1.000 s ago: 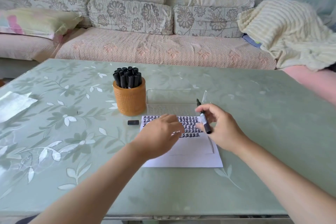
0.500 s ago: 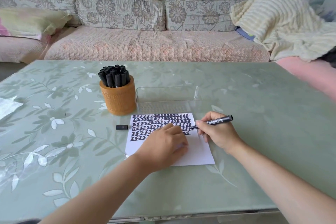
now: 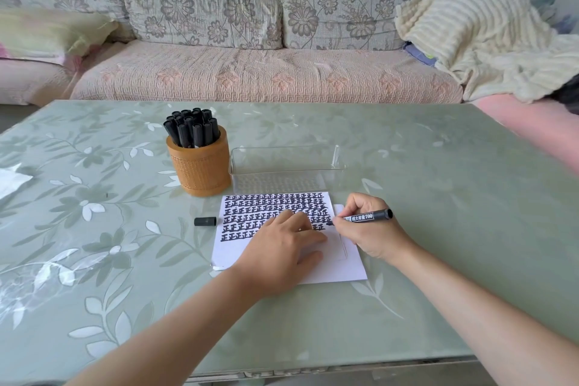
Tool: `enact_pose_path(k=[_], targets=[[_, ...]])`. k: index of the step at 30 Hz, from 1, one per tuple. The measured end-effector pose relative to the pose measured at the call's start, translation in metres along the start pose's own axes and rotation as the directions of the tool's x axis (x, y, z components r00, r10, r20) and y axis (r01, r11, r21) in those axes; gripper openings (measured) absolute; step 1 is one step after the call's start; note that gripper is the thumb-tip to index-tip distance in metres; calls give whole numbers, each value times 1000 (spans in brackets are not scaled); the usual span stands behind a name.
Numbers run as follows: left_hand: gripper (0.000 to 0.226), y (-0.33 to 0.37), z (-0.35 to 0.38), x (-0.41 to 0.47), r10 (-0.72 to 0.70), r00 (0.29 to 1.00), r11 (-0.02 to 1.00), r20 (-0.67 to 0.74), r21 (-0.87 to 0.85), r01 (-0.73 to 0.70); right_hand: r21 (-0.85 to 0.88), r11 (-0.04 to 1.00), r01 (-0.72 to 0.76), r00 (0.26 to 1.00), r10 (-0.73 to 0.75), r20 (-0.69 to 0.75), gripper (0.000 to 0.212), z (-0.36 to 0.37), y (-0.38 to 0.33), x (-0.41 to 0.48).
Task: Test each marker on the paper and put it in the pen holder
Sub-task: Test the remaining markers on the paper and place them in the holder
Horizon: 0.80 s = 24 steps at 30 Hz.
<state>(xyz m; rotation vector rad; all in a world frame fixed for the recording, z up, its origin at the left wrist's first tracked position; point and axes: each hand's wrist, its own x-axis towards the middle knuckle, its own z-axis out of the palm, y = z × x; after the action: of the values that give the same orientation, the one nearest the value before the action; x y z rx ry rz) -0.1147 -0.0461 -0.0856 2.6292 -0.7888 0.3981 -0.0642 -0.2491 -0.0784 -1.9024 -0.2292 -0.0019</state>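
A white paper (image 3: 336,269) covered in rows of black marks lies in the middle of the table. My left hand (image 3: 282,252) rests flat on it, fingers spread. My right hand (image 3: 365,227) grips an uncapped black marker (image 3: 366,216) like a pen, its tip touching the paper's right edge among the marks. The marker's black cap (image 3: 205,221) lies on the table left of the paper. An orange pen holder (image 3: 200,168) stands behind the paper's left corner, filled with several black capped markers (image 3: 192,128).
A clear plastic tray (image 3: 286,166) sits right of the pen holder, just behind the paper. A white crumpled sheet (image 3: 11,180) lies at the table's left edge. A sofa with cushions and a cream blanket (image 3: 482,37) stands beyond the table.
My right hand turned the marker from upright to writing position and brought its tip down onto the paper. My left hand settled flat on the sheet.
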Motion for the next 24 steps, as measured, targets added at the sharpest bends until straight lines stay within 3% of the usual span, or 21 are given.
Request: enact_pose_path(k=[24], targets=[[32,2,-2,0,-25,999,1000,20,-9,25,-80,994,75,995,-70,70,26,-1,1,-1]])
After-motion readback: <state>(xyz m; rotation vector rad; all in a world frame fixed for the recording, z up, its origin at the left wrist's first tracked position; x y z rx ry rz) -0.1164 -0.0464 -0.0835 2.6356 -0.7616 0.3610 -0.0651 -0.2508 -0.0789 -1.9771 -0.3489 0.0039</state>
